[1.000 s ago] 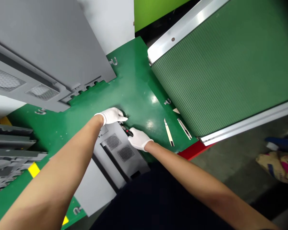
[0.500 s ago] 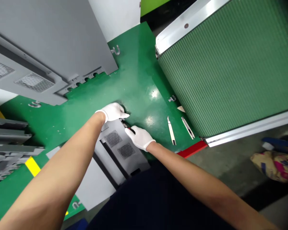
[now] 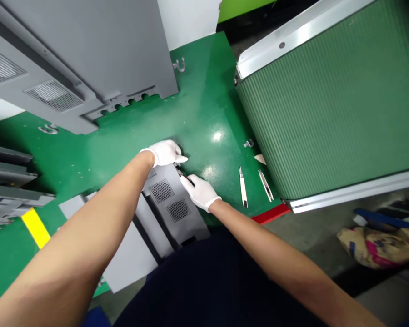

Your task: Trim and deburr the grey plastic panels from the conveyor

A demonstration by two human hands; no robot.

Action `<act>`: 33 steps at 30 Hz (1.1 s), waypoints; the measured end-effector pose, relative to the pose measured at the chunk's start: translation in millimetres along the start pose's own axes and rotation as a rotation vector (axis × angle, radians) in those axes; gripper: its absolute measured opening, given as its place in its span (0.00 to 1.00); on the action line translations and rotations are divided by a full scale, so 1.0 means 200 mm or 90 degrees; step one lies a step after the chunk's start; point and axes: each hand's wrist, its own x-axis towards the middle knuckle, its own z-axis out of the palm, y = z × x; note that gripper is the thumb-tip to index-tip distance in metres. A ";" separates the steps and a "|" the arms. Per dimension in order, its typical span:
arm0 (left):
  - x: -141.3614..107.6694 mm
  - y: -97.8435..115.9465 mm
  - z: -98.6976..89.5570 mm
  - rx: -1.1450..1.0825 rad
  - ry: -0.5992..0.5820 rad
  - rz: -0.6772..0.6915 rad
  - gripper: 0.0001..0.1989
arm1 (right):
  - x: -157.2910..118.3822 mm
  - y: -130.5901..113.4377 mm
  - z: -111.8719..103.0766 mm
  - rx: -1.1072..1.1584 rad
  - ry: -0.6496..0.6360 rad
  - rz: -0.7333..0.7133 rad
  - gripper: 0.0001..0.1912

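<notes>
A grey plastic panel (image 3: 191,225) with two mesh vents lies on the green tabletop in front of me. My left hand (image 3: 166,152), in a white glove, is closed at the panel's far end, one finger pointing out past the corner. On the panel's right edge, my white-gloved right hand (image 3: 200,192) is closed around a small dark tool with a bit of red. Most of that tool is hidden by the fingers, so its kind is unclear. Two light-handled utility knives, one nearer (image 3: 243,188) and one farther right (image 3: 266,185), lie to the right of my hands.
A green ribbed conveyor belt (image 3: 327,113) with a metal frame borders the table on the right. Large grey panels (image 3: 122,45) stand at the upper left, and more grey parts (image 3: 10,181) are stacked at the left. Metal hooks (image 3: 179,65) and red edging (image 3: 271,213) are on the table.
The view has shifted slightly. Both hands stay at the same panel edge; the red part by my right hand shows less than before.
</notes>
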 end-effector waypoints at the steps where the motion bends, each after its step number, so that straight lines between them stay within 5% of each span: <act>1: 0.00 0.00 0.00 0.000 0.001 -0.001 0.23 | 0.00 0.00 0.00 -0.003 0.001 -0.001 0.32; 13: 0.00 0.00 0.00 -0.005 0.000 -0.006 0.23 | 0.07 -0.05 0.02 -0.109 -0.036 0.070 0.39; 17: 0.00 0.00 0.00 0.002 0.001 -0.014 0.25 | 0.06 -0.06 0.03 -0.277 -0.058 -0.040 0.27; 21: 0.01 0.00 0.00 0.015 0.008 -0.012 0.25 | 0.05 -0.07 0.03 -0.392 -0.055 -0.108 0.28; 33: -0.02 -0.01 -0.01 0.009 0.018 0.003 0.26 | 0.07 -0.08 -0.01 -0.161 0.004 0.051 0.40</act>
